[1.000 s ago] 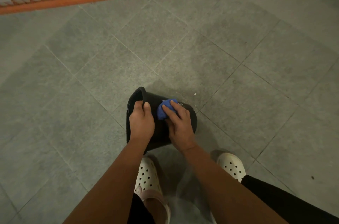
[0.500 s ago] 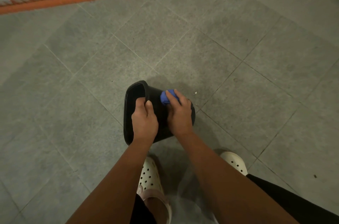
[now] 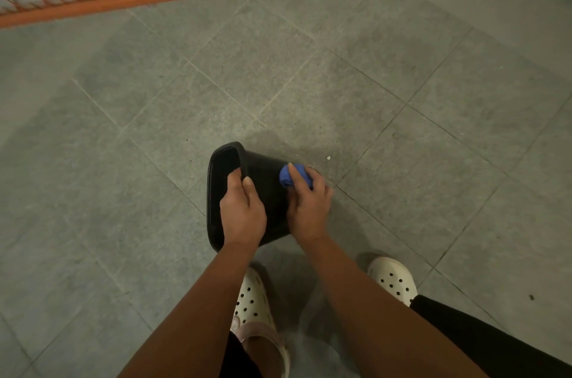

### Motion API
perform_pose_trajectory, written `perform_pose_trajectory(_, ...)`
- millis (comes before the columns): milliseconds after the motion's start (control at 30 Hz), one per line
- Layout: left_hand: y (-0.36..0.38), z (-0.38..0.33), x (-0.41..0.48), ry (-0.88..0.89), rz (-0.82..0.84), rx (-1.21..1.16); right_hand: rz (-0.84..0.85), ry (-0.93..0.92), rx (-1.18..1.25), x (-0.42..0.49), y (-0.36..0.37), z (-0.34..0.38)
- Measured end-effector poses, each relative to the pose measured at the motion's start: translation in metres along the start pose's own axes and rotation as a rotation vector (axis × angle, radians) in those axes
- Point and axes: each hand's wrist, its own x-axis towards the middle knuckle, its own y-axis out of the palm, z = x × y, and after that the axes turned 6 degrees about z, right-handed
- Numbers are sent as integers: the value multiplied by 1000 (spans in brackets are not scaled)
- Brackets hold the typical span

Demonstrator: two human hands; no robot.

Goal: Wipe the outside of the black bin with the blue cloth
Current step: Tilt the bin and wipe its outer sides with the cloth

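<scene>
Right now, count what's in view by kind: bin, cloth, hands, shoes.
Black bin: 1
Blue cloth: 1
Hands: 2, left hand, right hand
White clogs: 2, left clog, right clog
Total: 6

On the floor, bin on its side before my shoes, mouth left. My left hand on rim; cloth under right hand, on wall.

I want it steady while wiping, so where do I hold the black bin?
Probably the rim of the black bin, from above. It lies tipped, mouth to the left, so that edge is exposed; the left hand hooks over it, leaving the outer wall free for the blue cloth in the right hand.
</scene>
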Motion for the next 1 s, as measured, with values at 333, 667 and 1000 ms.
perform_pose_trajectory(333, -1, 4, 9, -28, -21, -37, 105, -48, 22, 3, 1, 14)
perform_pose_trajectory(667, -4, 10, 8, -31, -68, -40, 141, 113, 17, -3, 2, 27)
perform_pose_trajectory(1000, -3, 13, 5, -3, -69, -8, 133, 355, -60, 13, 0, -2)
